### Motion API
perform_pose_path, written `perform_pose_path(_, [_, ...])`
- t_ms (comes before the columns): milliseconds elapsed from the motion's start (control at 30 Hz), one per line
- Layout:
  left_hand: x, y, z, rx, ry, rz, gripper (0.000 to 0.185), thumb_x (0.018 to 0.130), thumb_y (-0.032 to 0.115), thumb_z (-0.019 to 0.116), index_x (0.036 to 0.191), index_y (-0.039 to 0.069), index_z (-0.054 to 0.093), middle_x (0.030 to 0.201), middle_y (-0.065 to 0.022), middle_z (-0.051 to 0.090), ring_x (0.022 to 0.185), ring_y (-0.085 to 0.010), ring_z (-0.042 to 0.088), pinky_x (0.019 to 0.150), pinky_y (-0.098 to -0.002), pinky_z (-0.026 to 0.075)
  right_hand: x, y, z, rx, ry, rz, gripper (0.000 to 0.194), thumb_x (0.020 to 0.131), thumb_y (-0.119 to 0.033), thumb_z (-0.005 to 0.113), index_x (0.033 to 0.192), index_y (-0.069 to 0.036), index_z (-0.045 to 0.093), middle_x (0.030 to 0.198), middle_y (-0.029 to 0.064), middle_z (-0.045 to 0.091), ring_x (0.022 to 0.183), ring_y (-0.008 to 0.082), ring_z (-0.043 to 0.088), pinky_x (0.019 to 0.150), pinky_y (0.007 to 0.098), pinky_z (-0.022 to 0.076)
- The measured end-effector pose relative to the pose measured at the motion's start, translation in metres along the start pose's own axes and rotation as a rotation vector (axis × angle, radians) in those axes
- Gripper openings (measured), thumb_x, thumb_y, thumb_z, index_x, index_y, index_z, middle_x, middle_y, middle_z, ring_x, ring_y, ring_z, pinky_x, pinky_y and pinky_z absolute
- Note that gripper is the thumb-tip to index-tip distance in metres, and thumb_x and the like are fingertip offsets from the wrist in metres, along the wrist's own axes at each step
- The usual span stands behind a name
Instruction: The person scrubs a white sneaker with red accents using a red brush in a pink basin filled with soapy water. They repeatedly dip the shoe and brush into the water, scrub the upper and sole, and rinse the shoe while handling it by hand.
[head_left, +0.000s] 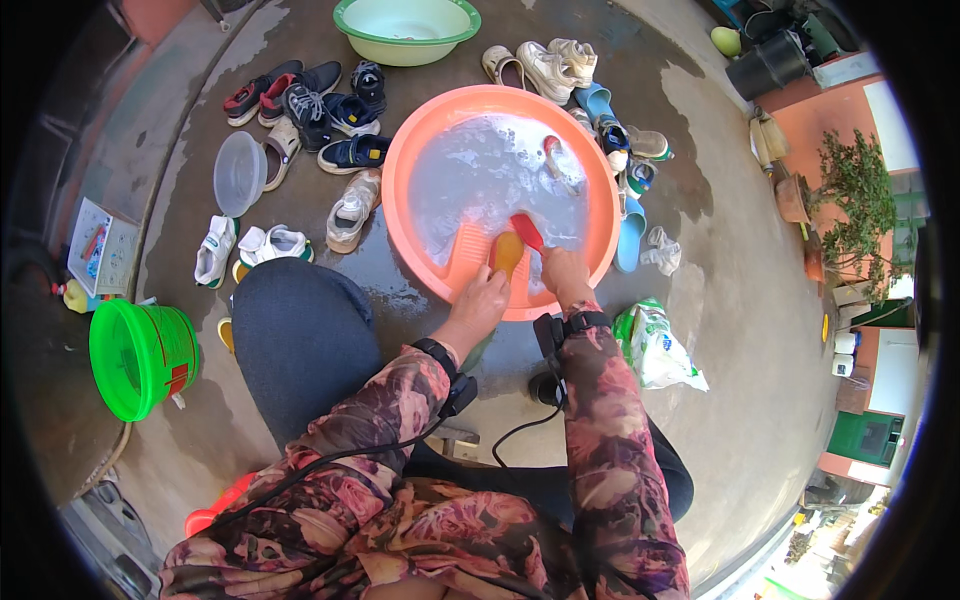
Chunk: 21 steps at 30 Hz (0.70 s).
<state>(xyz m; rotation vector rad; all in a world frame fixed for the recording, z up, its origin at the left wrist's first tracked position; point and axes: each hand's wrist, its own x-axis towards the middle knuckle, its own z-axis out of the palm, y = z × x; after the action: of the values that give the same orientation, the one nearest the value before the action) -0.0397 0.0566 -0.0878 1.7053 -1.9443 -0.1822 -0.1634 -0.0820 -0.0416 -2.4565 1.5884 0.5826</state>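
Observation:
Before me stands a round pink plastic basin (397, 217) of cloudy, sudsy water, with a ridged washboard (470, 250) formed into its near side. My left hand (480, 300) grips a small shoe (508, 253), its yellow-brown sole turned up, over the washboard. In my right hand (564, 271) is a red-backed brush (528, 231), held just right of the shoe; its bristles are hidden. Another shoe (559, 159), with a red and white part showing, lies in the suds at the basin's upper right.
Several dark shoes (307, 112) and white shoes (216, 251) lie left of the basin, near a clear bowl (240, 174). More shoes and blue slippers (631, 234) line its right side. A green-rimmed basin (407, 34), a green bucket (142, 360) and a plastic bag (660, 349) stand around.

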Motion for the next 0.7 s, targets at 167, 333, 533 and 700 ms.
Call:
perform_pose_path(167, [0.002,-0.004,0.005,-0.114,-0.027,-0.14,0.02,0.075,0.004,0.057,0.093,0.003,0.064,0.109,-0.008,0.058,0.101,-0.0271,0.051,0.083,-0.0333,0.049,-0.056,0.018,-0.002,0.44,0.088,-0.081,0.028,0.089,-0.019,0.053,0.115,-0.018,0.064,0.083,0.0225,0.065,0.082,0.0392,0.064,0.072,0.0475,0.0503])
perform_pose_path(333, [0.003,-0.002,0.009,-0.155,0.022,-0.168,0.024,0.074,0.0,0.057,0.097,0.003,0.064,0.111,-0.008,0.059,0.103,-0.0275,0.051,0.085,-0.0335,0.049,-0.103,-0.003,0.023,0.424,0.162,-0.071,0.03,0.09,-0.019,0.053,0.119,-0.018,0.062,0.079,0.0278,0.063,0.075,0.044,0.062,0.07,0.0489,0.0499])
perform_pose_path(533, [0.003,-0.005,0.007,-0.172,0.046,-0.172,0.027,0.075,-0.003,0.056,0.1,0.004,0.065,0.115,-0.0074,0.059,0.104,-0.0283,0.052,0.086,-0.0353,0.049,-0.006,0.0,0.055,0.617,0.166,0.177,0.035,0.089,-0.02,0.049,0.121,-0.015,0.061,0.078,0.0259,0.064,0.076,0.0398,0.064,0.068,0.0455,0.0514])
perform_pose_path(700, [0.002,-0.008,0.013,-0.228,0.044,-0.269,0.028,0.076,-0.002,0.056,0.102,0.004,0.064,0.116,-0.0085,0.059,0.099,-0.03,0.056,0.085,-0.0373,0.049,-0.043,0.022,0.029,0.745,0.118,0.012,0.033,0.09,-0.02,0.05,0.12,-0.015,0.062,0.08,0.0276,0.063,0.078,0.0418,0.063,0.072,0.0468,0.0504])
